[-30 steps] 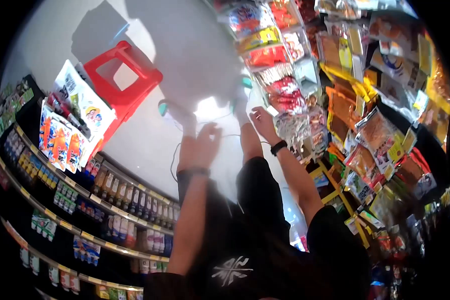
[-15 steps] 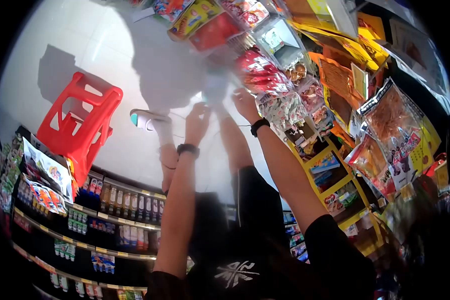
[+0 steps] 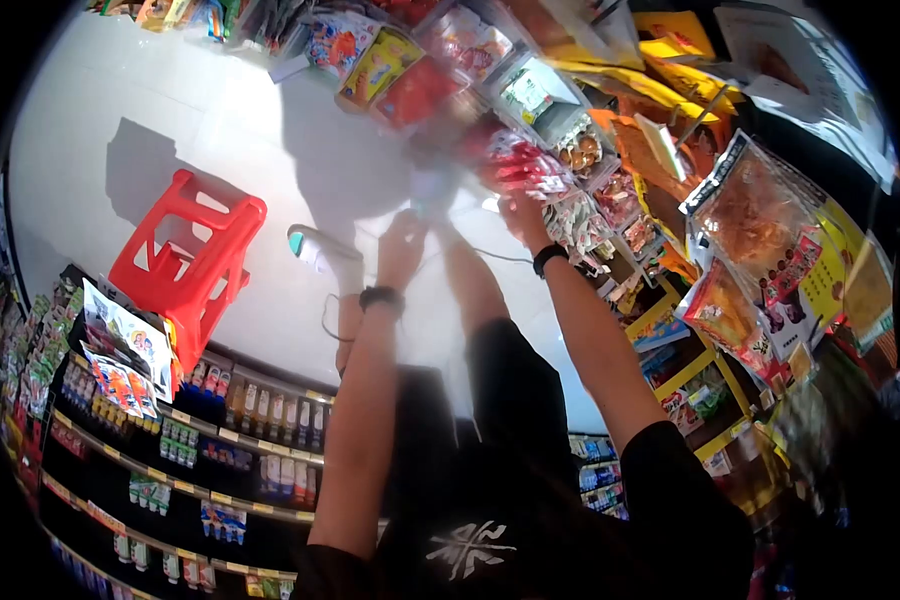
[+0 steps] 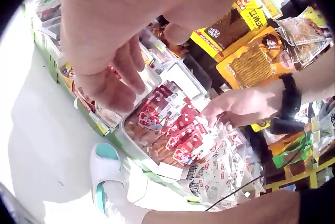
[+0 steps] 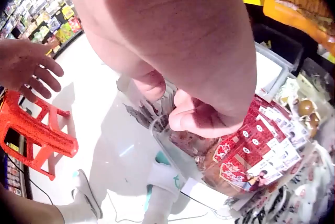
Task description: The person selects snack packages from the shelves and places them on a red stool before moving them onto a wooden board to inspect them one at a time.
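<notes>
Fingers bent, my right hand (image 3: pixel 523 218) reaches over a clear plastic bin (image 4: pixel 125 136) of red snack packets (image 4: pixel 180 130). In the left wrist view the fingertips of this right hand (image 4: pixel 238 106) are right at the packets' upper edge. The right wrist view has the hand (image 5: pixel 178 51) large over the bin; I cannot tell whether its fingers pinch a packet. My left hand (image 3: pixel 402 245) hangs over the floor beside the bins with nothing in it. In the right wrist view the left hand's (image 5: pixel 29 67) fingers are spread and relaxed.
A red plastic stool (image 3: pixel 185 260) stands on the pale floor (image 3: pixel 240 110) at the left. Shelves of bottles (image 3: pixel 275 410) run along the lower left. White packets (image 4: pixel 220 169) fill the neighbouring bin. Hanging bags (image 3: pixel 760 230) cover the rack at the right, and a dark cable (image 4: pixel 235 198) crosses near my feet.
The view has swung toward the rack, so the bins now lie closer to my hands. My right hand has moved to the red packets, while the left still hangs free.
</notes>
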Demonstrator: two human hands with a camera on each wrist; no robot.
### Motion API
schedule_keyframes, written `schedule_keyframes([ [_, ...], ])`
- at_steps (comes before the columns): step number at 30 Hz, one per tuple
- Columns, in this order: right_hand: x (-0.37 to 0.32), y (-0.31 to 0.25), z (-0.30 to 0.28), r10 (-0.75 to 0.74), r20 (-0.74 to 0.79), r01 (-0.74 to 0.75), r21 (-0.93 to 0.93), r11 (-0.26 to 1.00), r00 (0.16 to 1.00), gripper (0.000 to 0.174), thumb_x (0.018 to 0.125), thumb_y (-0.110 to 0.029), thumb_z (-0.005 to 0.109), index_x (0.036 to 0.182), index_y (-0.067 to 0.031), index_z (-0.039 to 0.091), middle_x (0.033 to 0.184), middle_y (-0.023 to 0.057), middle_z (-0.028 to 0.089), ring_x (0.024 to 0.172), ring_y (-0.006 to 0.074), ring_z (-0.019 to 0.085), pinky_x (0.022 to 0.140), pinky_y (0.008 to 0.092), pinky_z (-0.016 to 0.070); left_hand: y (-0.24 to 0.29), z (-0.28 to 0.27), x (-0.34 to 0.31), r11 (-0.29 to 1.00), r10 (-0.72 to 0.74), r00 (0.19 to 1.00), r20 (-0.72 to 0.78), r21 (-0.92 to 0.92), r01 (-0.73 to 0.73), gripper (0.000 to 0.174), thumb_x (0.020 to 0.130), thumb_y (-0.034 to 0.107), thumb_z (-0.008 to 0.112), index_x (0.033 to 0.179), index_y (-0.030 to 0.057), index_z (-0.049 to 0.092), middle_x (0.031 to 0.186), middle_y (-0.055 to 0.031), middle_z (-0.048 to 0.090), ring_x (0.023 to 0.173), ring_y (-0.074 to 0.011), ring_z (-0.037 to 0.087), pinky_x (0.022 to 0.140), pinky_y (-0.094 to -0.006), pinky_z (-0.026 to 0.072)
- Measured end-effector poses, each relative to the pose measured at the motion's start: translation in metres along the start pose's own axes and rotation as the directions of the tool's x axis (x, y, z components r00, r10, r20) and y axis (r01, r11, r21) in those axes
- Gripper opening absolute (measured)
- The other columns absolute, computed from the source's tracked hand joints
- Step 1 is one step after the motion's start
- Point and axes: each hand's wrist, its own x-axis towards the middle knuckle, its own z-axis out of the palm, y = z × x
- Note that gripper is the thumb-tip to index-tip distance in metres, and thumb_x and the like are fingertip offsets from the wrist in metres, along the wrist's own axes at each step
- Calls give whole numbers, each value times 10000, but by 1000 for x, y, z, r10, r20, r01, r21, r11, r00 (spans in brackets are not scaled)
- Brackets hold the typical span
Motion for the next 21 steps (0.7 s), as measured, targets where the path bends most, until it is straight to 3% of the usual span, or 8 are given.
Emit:
schedule_keyframes([
  [3, 12, 3, 6, 84, 100, -81, -32, 996, 991, 343, 817, -246, 619, 1071, -22, 568, 926, 181, 626, 893, 358, 600, 772, 428, 478, -18, 0, 14, 998, -68, 998, 16, 1, 68, 301, 889, 222, 613, 1119, 30, 579, 950, -159, 679, 883, -277, 677, 729, -352, 530],
  [6, 33, 17, 37, -301, -207, 270, -165, 949, 931, 402, 799, -206, 625, 1136, -14, 523, 1078, 216, 561, 1030, 378, 532, 852, 449, 440, -46, 9, 29, 998, -50, 999, 16, -38, 50, 301, 897, 229, 606, 1125, 34, 587, 944, -161, 681, 891, -269, 680, 730, -352, 531],
  [8, 64, 8, 43, -107, -144, 76, -203, 976, 984, 485, 776, -190, 637, 1197, -13, 474, 1178, 219, 494, 1100, 389, 461, 916, 471, 394, -52, 14, 34, 993, -94, 995, 38, -65, 96, 353, 914, 300, 591, 1128, 20, 580, 959, -127, 679, 880, -207, 651, 727, -311, 511],
  [11, 94, -6, 56, -322, -267, 205, -388, 899, 908, 572, 765, -214, 665, 1260, -38, 439, 1162, 174, 516, 1036, 393, 466, 909, 487, 379, -62, 19, 42, 981, -158, 984, 81, -101, 166, 377, 917, 323, 590, 1133, 15, 575, 976, -120, 677, 872, -187, 644, 733, -297, 503],
  [12, 98, -19, 53, -159, -184, 57, -461, 886, 970, 520, 781, -260, 656, 1233, -67, 485, 1216, 154, 499, 1075, 385, 456, 907, 487, 375, -66, 20, 45, 976, -175, 980, 98, -113, 186, 374, 914, 317, 594, 1135, 16, 575, 981, -125, 677, 870, -191, 648, 736, -300, 504],
  [16, 126, -32, 60, -77, 25, 75, -623, 778, 997, 228, 770, -206, 651, 978, -116, 621, 1100, 122, 626, 1083, 314, 543, 866, 512, 389, -85, 28, 53, 995, -93, 994, 48, -21, 94, 353, 899, 284, 607, 1127, 16, 581, 985, -152, 682, 895, -256, 672, 763, -344, 520],
  [17, 121, -41, 56, -62, 2, 55, -515, 855, 998, 181, 803, -180, 624, 967, -105, 608, 918, 132, 673, 963, 310, 618, 870, 506, 378, -88, 31, 51, 996, -83, 996, 40, -28, 84, 350, 898, 282, 607, 1126, 18, 583, 975, -151, 684, 898, -258, 672, 765, -347, 522],
  [21, 105, -37, 51, 10, -71, -36, -375, 926, 997, 290, 764, -210, 710, 976, -68, 572, 837, 147, 672, 818, 373, 638, 680, 502, 463, -75, 23, 42, 991, -94, 995, 26, -98, 96, 402, 878, 369, 605, 1087, 26, 591, 961, -197, 666, 891, -371, 639, 765, -428, 503],
])
